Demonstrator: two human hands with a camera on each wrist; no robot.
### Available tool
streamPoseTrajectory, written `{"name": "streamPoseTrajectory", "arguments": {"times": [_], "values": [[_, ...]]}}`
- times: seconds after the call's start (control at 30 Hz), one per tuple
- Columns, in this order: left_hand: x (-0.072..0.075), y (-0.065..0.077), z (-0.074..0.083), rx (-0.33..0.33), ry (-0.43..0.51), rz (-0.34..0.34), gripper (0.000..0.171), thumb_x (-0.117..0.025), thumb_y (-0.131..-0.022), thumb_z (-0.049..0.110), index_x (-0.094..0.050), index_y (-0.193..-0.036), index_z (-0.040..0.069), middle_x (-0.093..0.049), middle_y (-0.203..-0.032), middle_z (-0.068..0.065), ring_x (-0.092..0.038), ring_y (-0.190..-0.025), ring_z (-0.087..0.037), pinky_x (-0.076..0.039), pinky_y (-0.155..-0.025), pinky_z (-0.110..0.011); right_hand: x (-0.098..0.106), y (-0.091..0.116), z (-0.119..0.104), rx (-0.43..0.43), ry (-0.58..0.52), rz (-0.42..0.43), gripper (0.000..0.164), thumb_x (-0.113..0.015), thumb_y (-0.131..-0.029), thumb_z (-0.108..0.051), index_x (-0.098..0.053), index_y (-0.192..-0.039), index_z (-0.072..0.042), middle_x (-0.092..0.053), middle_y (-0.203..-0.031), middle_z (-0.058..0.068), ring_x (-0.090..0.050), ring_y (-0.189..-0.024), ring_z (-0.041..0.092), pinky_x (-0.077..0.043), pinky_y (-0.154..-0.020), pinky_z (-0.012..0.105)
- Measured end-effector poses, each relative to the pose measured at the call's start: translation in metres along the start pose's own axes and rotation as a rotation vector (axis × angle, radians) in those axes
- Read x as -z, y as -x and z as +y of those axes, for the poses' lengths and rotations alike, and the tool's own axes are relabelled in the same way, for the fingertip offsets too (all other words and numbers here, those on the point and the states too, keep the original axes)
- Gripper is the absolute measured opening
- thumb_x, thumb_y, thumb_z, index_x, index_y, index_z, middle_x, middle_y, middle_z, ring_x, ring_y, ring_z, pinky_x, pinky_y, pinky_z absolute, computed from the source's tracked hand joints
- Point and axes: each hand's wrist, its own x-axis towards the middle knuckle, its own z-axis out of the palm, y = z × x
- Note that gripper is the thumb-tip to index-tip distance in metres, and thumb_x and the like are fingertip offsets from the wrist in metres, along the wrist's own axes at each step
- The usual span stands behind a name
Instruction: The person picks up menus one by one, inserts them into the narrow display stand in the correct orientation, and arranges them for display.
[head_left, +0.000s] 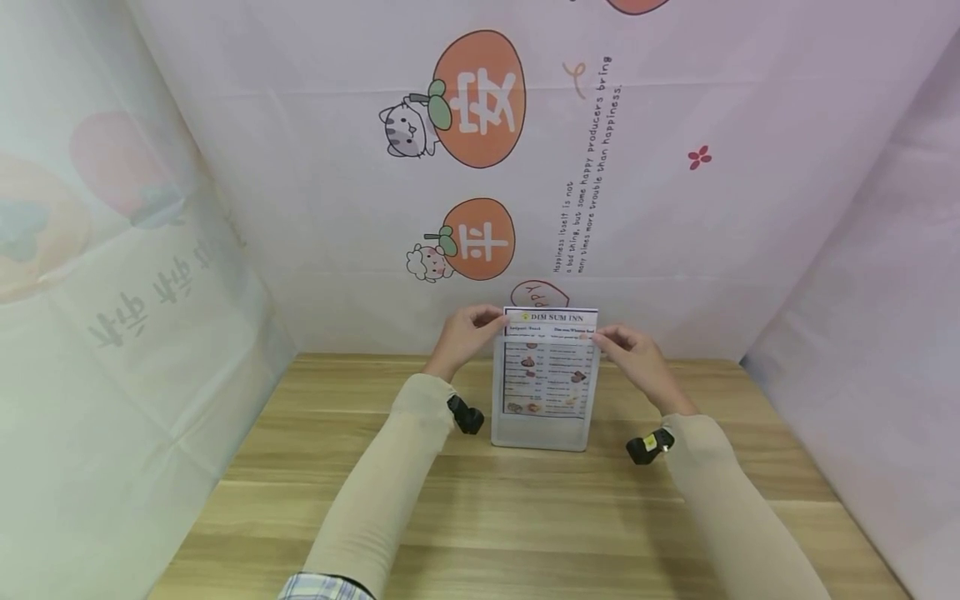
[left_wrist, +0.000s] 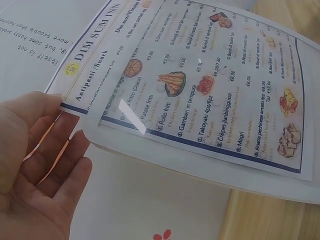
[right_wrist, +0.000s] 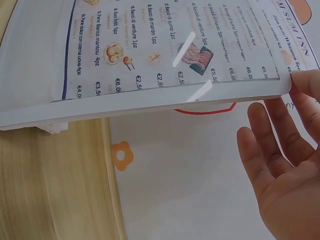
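Observation:
A printed menu sheet (head_left: 551,375) headed "DIM SUM INN" sits partly inside a clear, white-edged sign holder (head_left: 536,432) standing on the table. Its header strip sticks out above the holder's top edge, and below its lower border a bare band of the holder shows. My left hand (head_left: 465,337) pinches the sheet's left edge near the top, thumb in front, as the left wrist view (left_wrist: 40,160) also shows. On the opposite side, my right hand (head_left: 641,362) pinches the right edge a little lower; in the right wrist view its other fingers (right_wrist: 275,135) spread behind.
The wood-grain table (head_left: 525,525) ends at a printed cloth backdrop (head_left: 337,208) close behind the holder. Cloth walls also rise at left and right. Black cameras (head_left: 467,415) are strapped to both wrists.

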Motion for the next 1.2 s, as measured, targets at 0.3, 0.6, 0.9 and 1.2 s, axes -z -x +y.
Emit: {"name": "streamPoseTrajectory", "arguments": {"times": [0.3,0.6,0.9,1.2], "values": [[0.000,0.000,-0.003,-0.018,0.003,0.003,0.024,-0.068,-0.097,0.035,-0.075,-0.108,0.015,-0.071,-0.099,0.004,-0.063,-0.093,-0.014,-0.052,-0.084,-0.034,0.003,-0.002,-0.009,-0.021,0.052,0.006,0.059,-0.055,-0.098,-0.058,-0.060,-0.127,-0.007,-0.059,-0.129,0.015,-0.053,-0.119,0.035,-0.042,-0.101,0.052],[-0.001,0.000,-0.004,-0.013,0.003,0.006,0.024,-0.068,-0.097,0.035,-0.074,-0.110,0.016,-0.071,-0.100,0.005,-0.063,-0.094,-0.014,-0.052,-0.085,-0.034,0.005,-0.006,-0.015,-0.009,0.047,0.024,0.059,-0.057,-0.095,-0.061,-0.062,-0.124,-0.010,-0.062,-0.124,0.011,-0.053,-0.120,0.030,-0.040,-0.104,0.053],[-0.001,0.000,-0.004,-0.016,0.016,0.012,0.022,-0.068,-0.097,0.033,-0.074,-0.109,0.015,-0.071,-0.101,0.004,-0.063,-0.094,-0.014,-0.052,-0.086,-0.034,0.004,-0.008,-0.017,0.009,0.051,0.030,0.056,-0.057,-0.097,-0.057,-0.062,-0.122,-0.007,-0.062,-0.121,0.012,-0.053,-0.118,0.029,-0.041,-0.103,0.051],[-0.001,0.000,-0.007,-0.023,0.004,0.006,0.024,-0.068,-0.097,0.034,-0.074,-0.110,0.015,-0.071,-0.101,0.004,-0.063,-0.094,-0.014,-0.052,-0.086,-0.033,0.004,-0.007,-0.012,0.022,0.047,0.023,0.055,-0.058,-0.096,-0.058,-0.063,-0.121,-0.009,-0.063,-0.121,0.010,-0.054,-0.118,0.028,-0.041,-0.102,0.051]]}}
